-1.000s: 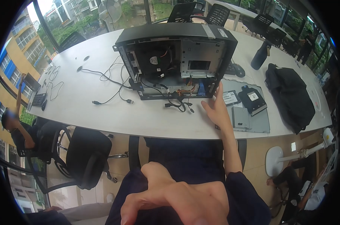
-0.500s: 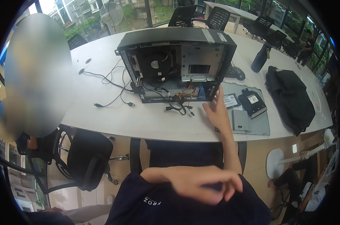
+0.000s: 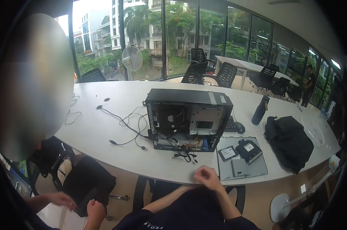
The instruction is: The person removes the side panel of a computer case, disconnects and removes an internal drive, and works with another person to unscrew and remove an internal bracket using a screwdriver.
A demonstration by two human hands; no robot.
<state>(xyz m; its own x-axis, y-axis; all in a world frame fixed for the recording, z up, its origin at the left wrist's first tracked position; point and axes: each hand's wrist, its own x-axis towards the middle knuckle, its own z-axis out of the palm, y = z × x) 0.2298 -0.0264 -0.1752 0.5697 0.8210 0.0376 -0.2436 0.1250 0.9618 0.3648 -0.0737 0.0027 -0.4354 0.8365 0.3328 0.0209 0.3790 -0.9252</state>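
An opened black computer case [image 3: 188,96] stands on the white table [image 3: 162,168], its inside facing me and loose cables hanging from its lower edge. My right hand [image 3: 207,177] is at the table's front edge, below the case and left of the metal panel, with its fingers curled; anything within them is hidden. My left hand [image 3: 189,187] lies low beside my right wrist, its fingers hidden. On the grey metal panel [image 3: 254,172] are a small drive [image 3: 228,153], a black optical drive [image 3: 249,150] and a grey metal box [image 3: 239,167].
Black cables [image 3: 121,126] lie left of the case. A mouse [image 3: 239,127], dark bottle [image 3: 260,111] and black bag [image 3: 290,142] are to the right. At lower left, another person's hands [image 3: 62,199] show near a black chair [image 3: 91,184].
My right hand has left the case's lower right corner and moved down to the table edge. My left hand has come forward beside it. The view has tilted up.
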